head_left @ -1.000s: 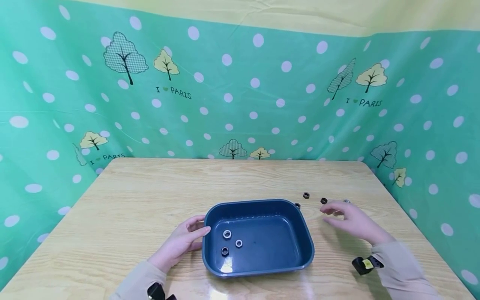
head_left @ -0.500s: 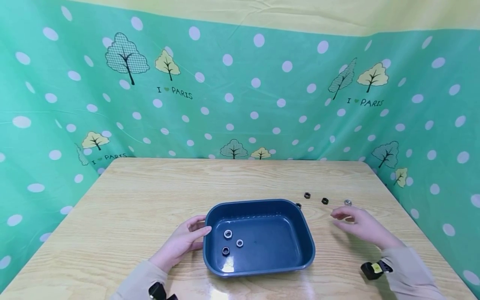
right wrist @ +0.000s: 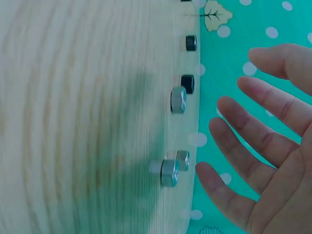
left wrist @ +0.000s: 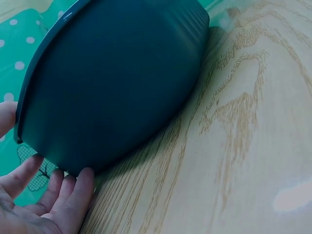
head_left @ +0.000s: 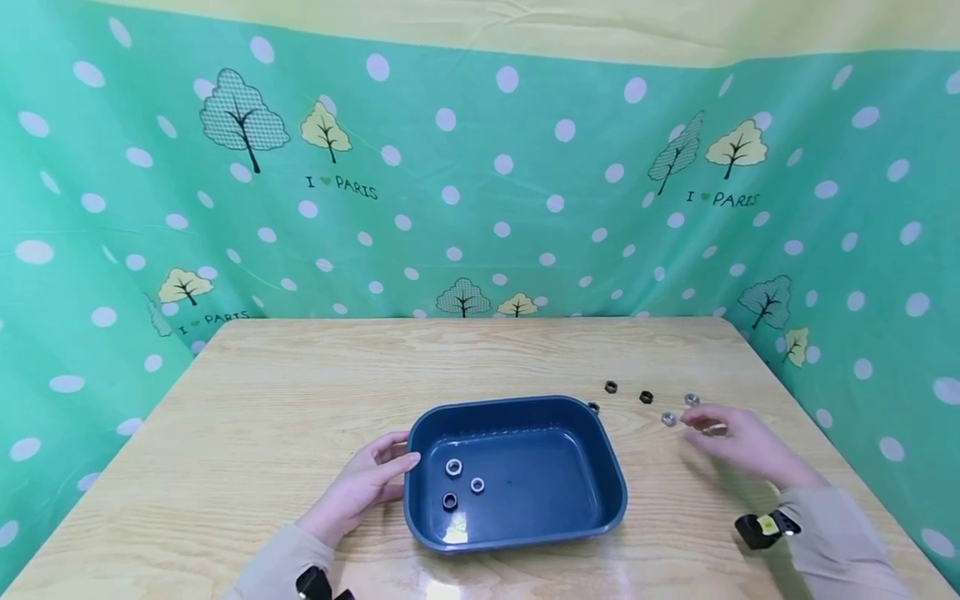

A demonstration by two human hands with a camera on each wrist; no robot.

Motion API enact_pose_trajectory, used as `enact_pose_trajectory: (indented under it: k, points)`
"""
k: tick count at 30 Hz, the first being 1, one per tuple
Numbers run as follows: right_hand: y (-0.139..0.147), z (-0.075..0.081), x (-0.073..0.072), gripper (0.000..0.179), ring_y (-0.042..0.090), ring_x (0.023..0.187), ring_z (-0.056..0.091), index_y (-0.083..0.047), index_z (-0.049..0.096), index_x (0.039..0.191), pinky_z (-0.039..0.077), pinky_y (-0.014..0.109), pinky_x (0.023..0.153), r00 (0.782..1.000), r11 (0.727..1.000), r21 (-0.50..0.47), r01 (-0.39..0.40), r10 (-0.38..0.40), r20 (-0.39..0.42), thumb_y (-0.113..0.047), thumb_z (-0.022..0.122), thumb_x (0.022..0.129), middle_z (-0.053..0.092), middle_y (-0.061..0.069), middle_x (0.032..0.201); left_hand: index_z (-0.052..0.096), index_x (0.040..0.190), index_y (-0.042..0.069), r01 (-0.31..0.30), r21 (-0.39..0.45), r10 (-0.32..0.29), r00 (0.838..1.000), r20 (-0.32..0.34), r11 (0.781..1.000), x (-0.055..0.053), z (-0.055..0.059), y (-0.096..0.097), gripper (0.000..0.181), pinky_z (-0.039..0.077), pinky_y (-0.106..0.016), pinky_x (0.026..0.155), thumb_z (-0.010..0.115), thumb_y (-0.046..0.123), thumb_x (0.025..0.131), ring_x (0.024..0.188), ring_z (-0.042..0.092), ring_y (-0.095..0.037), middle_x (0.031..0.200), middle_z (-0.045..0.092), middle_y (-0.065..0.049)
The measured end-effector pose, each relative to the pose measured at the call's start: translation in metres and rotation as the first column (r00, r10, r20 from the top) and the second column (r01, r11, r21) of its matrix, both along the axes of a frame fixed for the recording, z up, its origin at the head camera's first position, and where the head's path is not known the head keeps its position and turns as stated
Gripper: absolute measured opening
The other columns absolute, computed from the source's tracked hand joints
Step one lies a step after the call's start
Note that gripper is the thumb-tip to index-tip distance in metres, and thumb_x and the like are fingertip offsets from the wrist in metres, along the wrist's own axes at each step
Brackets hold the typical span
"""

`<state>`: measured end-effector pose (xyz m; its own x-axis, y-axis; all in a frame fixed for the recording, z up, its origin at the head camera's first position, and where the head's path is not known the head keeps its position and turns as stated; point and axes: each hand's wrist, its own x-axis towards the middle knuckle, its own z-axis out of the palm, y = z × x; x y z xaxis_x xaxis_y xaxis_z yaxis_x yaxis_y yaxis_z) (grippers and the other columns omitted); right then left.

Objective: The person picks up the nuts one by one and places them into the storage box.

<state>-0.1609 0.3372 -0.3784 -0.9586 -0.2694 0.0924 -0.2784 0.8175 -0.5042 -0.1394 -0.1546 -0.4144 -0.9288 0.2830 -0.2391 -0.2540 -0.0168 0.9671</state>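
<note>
My left hand (head_left: pixel 367 475) grips the left side of a blue plastic tray (head_left: pixel 525 542), thumb over the rim and the other fingers against its outer wall (left wrist: pixel 112 87). Inside the tray lie two silver nuts, one a larger nut (head_left: pixel 453 468) and one a smaller nut (head_left: pixel 477 485), plus a dark nut (head_left: pixel 449 501). Over the table at right, my right hand (head_left: pixel 738 442) hovers with its fingers loosely extended and holding nothing. By its fingertips are a silver nut (head_left: pixel 668 419) and another silver nut (head_left: pixel 692 399). A third silver nut (right wrist: pixel 169 173) shows in the right wrist view.
Black nuts lie between tray and right hand: one nut (head_left: pixel 646 397), one farther nut (head_left: pixel 611 387), and one nut (head_left: pixel 593 407) partly behind the tray's back right corner. The wooden table (head_left: pixel 315 367) ends at a green dotted curtain (head_left: pixel 420 250).
My right hand has moved to the right, away from the black nuts, and two silver nuts it covered now show. My left hand and the tray stay in place.
</note>
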Motion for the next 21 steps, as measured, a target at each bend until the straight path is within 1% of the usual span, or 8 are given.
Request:
enact_pose_trajectory:
  k: [4,7,11,14,18,21]
  points:
    - [0.007,0.002,-0.001,0.025,0.033,0.093,0.062,0.003,0.064,0.107,0.056,0.042,0.077,0.999,0.999,0.014,0.037,-0.037,0.009,-0.012,0.066,0.087,0.066,0.019,0.106,0.034,0.137,-0.009,0.005,0.003,-0.005,1.000,-0.001,1.000,0.000,0.000,0.000,0.059,0.057,-0.035,0.083,0.059,0.020,0.093,0.093,0.061,-0.011,0.125,0.051,-0.018]
    - [0.012,0.004,-0.004,0.029,0.036,0.096,0.061,0.005,0.063,0.110,0.055,0.045,0.079,0.997,0.998,0.015,0.066,-0.067,0.031,-0.013,0.065,0.088,0.065,0.021,0.107,0.034,0.137,-0.009,0.004,0.006,-0.004,1.000,0.001,1.000,-0.001,0.000,-0.001,0.059,0.057,-0.035,0.083,0.059,0.020,0.093,0.093,0.061,-0.011,0.124,0.051,-0.017]
    - [0.017,0.005,-0.009,0.034,0.038,0.099,0.059,0.005,0.062,0.112,0.054,0.046,0.079,0.992,0.994,0.022,0.106,-0.107,0.073,-0.020,0.065,0.089,0.064,0.023,0.109,0.034,0.138,-0.009,-0.005,0.000,0.005,1.000,0.006,1.000,0.000,0.000,-0.003,0.059,0.057,-0.035,0.084,0.059,0.019,0.093,0.094,0.061,-0.011,0.126,0.050,-0.019]
    - [0.020,0.003,-0.008,0.037,0.036,0.099,0.060,0.003,0.062,0.113,0.052,0.042,0.079,0.986,0.991,0.033,0.126,-0.129,0.105,-0.025,0.065,0.089,0.063,0.022,0.111,0.033,0.139,-0.009,0.003,-0.005,-0.003,1.000,0.008,1.000,0.001,0.002,-0.003,0.059,0.057,-0.036,0.085,0.058,0.019,0.093,0.095,0.060,-0.011,0.130,0.047,-0.023]
    - [0.026,0.001,-0.005,0.041,0.036,0.097,0.060,0.006,0.060,0.115,0.052,0.039,0.077,0.979,0.991,0.025,0.131,-0.133,0.154,-0.026,0.065,0.089,0.062,0.025,0.112,0.032,0.139,-0.009,0.016,0.001,-0.016,1.000,0.009,1.000,0.000,0.003,-0.001,0.059,0.056,-0.036,0.085,0.058,0.019,0.093,0.096,0.060,-0.012,0.130,0.046,-0.023]
    - [0.028,0.002,-0.007,0.045,0.039,0.098,0.059,0.009,0.057,0.117,0.054,0.039,0.075,0.974,0.991,0.015,0.134,-0.134,0.184,-0.024,0.065,0.089,0.060,0.029,0.113,0.032,0.139,-0.009,0.019,0.007,-0.019,1.000,0.007,1.000,0.000,0.003,-0.001,0.059,0.056,-0.035,0.085,0.058,0.019,0.093,0.096,0.060,-0.012,0.129,0.047,-0.022]
